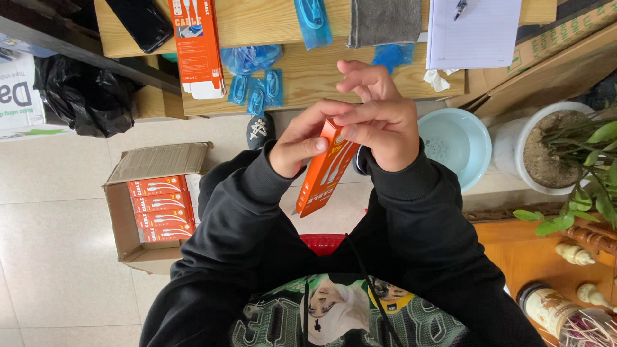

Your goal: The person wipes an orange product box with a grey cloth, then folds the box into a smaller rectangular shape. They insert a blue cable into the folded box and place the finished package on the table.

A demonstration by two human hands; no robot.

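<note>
Head view: a slim orange box [324, 172] is pinched by the left hand [301, 144] and right hand [379, 125] above the lap. With the top end gripped only by fingertips, the box could be crushed or dropped onto the floor [58, 212].

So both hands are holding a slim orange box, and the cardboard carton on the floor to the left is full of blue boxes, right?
Not quite. The head view shows the carton holding orange boxes, not blue ones. The rest stands: the left hand and right hand hold a slim orange box, and the carton sits on the floor to the left.

The person wears a black sweatshirt [257, 218] with long ribbed-cuff sleeves, a green and white graphic print [347, 315] across its chest.
</note>
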